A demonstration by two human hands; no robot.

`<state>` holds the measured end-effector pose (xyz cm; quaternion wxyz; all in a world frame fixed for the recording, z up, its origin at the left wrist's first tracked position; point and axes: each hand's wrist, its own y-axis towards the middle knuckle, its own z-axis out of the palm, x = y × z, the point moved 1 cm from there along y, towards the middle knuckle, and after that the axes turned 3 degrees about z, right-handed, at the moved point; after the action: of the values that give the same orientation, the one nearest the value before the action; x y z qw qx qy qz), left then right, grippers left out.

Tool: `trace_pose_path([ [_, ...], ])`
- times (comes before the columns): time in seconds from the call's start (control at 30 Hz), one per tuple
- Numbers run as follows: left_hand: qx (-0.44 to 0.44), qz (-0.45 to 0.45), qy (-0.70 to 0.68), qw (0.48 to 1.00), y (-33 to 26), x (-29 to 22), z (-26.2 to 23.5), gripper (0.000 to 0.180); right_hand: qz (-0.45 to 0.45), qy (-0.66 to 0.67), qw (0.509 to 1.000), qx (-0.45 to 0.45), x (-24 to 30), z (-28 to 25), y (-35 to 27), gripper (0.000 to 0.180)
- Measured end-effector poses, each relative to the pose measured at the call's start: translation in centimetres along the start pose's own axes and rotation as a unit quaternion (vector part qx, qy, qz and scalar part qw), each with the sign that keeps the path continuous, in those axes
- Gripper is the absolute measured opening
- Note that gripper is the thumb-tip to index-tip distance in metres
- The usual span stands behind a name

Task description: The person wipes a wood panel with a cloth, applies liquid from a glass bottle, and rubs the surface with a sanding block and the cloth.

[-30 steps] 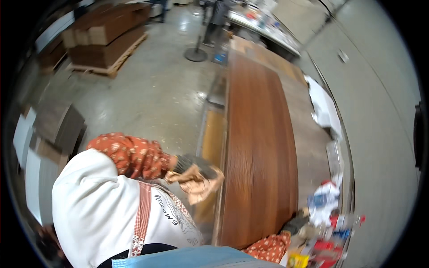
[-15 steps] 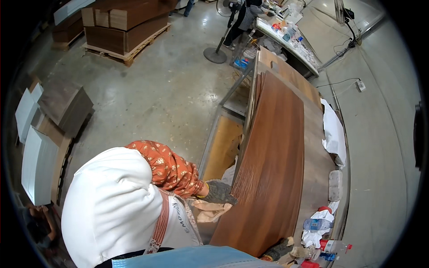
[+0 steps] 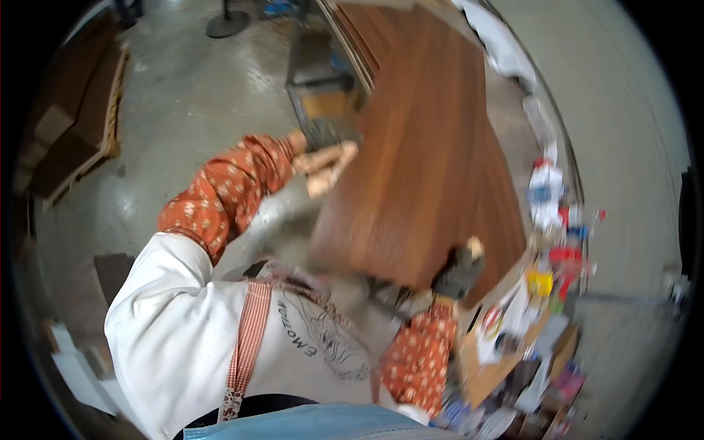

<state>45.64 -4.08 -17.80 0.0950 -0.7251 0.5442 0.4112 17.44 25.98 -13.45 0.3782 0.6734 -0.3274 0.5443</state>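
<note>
A thin brown wood-grain panel (image 3: 411, 161) lies askew over another brown panel (image 3: 499, 213), its near end swung toward me. My left hand (image 3: 328, 134), in a dark glove, is closed at the panel's left edge. Just under that hand a crumpled tan cloth (image 3: 323, 167) hangs; whether the fingers also hold it I cannot make out. My right hand (image 3: 458, 273), also gloved, grips the panel's near right corner, its fingers on top. Motion blurs the near edge.
Bottles, white paper and small items (image 3: 546, 191) line the bench's right side. Nearer, a cardboard piece (image 3: 473, 367) holds papers beside more clutter. Stacked brown boards (image 3: 81, 110) stand on a pallet at the far left. A round stand base (image 3: 227, 24) is on the floor.
My view has turned and dropped nearer the bench. The top panel has swung out of line with the one beneath, its near end shifted left. Both hands have moved along with it.
</note>
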Motion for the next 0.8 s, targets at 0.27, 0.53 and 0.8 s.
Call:
trace_pose_path([
  [0.27, 0.049, -0.125, -0.05, 0.99, -8.6, 1.7, -2.2, 0.035, -0.022, -0.183, 0.979, -0.085, 2.1, 5.3, -3.5, 0.046],
  [0.53, -0.023, -0.044, -0.228, 0.972, -20.4, -2.3, 2.4, 0.048, -0.159, -0.187, 0.931, 0.27, 6.4, 10.3, -12.2, 0.043],
  [0.8, 0.048, -0.151, -0.198, 0.967, -23.3, -3.8, 8.3, 0.041, -0.367, -0.604, 0.698, 0.117, -1.5, 7.7, -15.7, 0.058],
])
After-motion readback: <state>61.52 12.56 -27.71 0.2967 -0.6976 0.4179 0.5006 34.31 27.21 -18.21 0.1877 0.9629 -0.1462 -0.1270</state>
